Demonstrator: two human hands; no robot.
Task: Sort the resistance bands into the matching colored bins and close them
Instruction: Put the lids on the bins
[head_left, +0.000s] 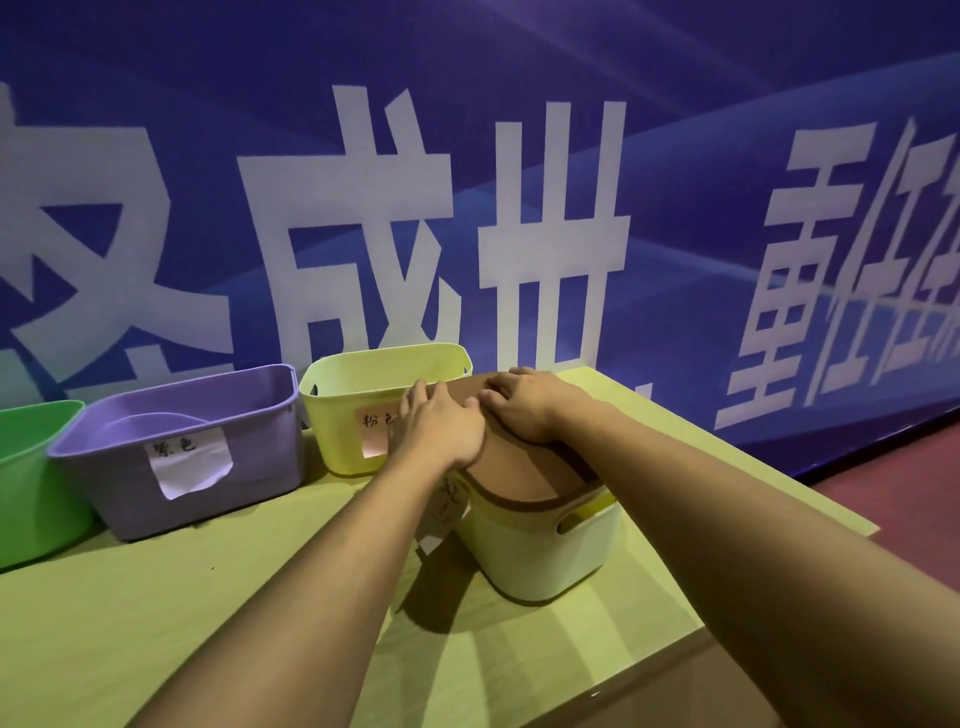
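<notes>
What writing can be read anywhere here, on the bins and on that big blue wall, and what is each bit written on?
"紫色": handwritten on the white paper label on the purple plastic bin.
"粉色": on the pinkish paper label on the open pale yellow bin; the left hand partly covers it.
"成世": large white characters on the blue wall banner; the other characters are cut off.
Label on the lidded cream bin: unreadable.

left hand (439, 423) + right hand (524, 408) | flat on brown lid (524, 475) | cream bin (540, 551)
</notes>
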